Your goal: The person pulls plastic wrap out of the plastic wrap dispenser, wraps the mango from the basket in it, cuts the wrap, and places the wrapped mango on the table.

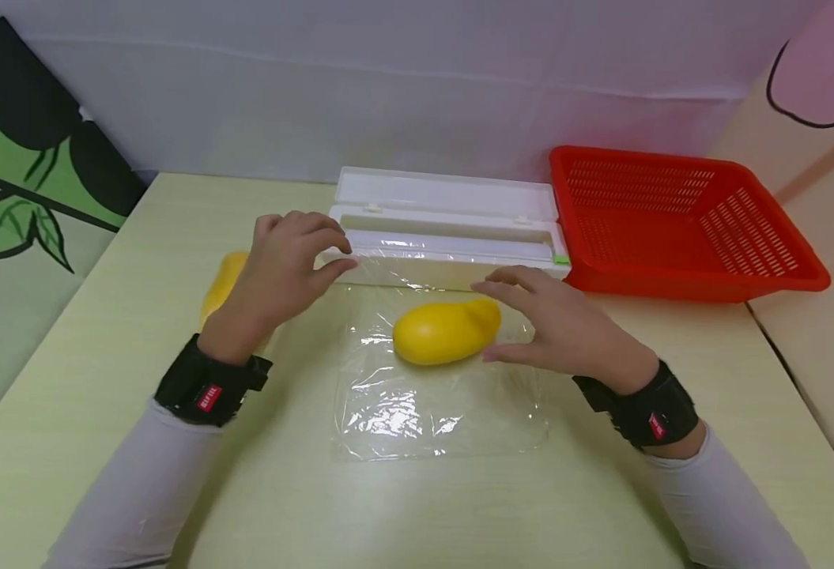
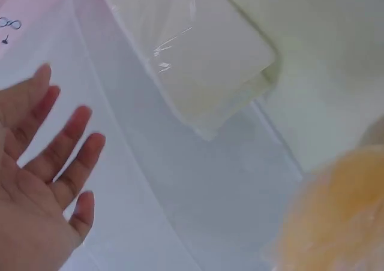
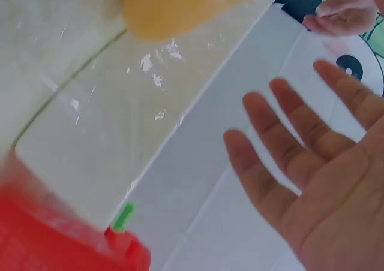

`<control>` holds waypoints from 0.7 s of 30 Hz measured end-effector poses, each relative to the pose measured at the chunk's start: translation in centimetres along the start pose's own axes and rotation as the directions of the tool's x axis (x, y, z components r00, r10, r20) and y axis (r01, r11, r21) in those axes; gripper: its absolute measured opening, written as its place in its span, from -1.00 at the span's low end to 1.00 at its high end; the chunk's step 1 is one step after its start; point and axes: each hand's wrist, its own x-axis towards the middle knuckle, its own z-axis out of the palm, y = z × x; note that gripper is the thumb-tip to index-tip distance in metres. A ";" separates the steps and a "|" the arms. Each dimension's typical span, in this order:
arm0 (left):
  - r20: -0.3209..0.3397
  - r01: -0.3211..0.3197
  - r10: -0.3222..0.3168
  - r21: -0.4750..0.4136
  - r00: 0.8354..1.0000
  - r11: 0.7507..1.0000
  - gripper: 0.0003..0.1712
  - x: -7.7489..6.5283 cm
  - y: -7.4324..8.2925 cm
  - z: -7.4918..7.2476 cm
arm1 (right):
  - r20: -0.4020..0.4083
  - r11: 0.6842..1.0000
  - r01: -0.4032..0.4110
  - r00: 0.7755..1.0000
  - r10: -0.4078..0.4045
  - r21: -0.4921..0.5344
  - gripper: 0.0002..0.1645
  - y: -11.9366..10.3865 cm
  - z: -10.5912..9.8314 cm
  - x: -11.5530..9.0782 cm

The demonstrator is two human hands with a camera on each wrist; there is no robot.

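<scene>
A yellow mango [image 1: 445,332] lies on a sheet of clear cling film [image 1: 402,411] spread over the table. The film runs up onto a white dispenser box [image 1: 452,273] with its lid raised. My right hand [image 1: 555,324] is just right of the mango, thumb and fingers spread apart, holding nothing. My left hand [image 1: 284,265] hovers by the box's left end, fingers loosely bent and thumb apart from them; its palm looks bare in the left wrist view. A second yellow fruit [image 1: 224,284] sits beyond my left wrist, partly hidden, and looks film-wrapped in the left wrist view.
A red plastic basket [image 1: 673,276] stands at the back right, against the box's right end. A green slider [image 1: 561,259] shows on the box's right side. Behind the table [image 1: 281,490] hangs a pale cloth [image 1: 281,95].
</scene>
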 end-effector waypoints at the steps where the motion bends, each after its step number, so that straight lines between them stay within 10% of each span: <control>1: 0.043 -0.003 0.005 -0.025 0.999 1.000 -0.85 0.0 0.2 -0.5 | 0.009 1.000 0.009 1.000 -0.009 0.018 -0.08 0.3 -0.3 -0.3; 5: 0.296 -0.016 0.058 -0.143 0.953 0.990 -0.93 -0.2 0.7 -2.0 | 0.045 0.995 0.051 0.997 -0.055 0.086 -0.34 1.1 -0.8 -1.6; 14: 0.766 0.144 0.148 -0.300 0.626 0.943 -0.82 -1.6 1.7 -0.7 | 0.381 0.950 -0.062 0.923 -0.062 0.305 -0.61 1.7 0.3 -2.9; 21: 0.886 0.148 0.112 -0.198 0.449 0.969 -0.70 -2.4 3.1 1.9 | 0.513 0.929 -0.181 0.858 -0.011 0.322 -0.55 2.1 2.0 -3.6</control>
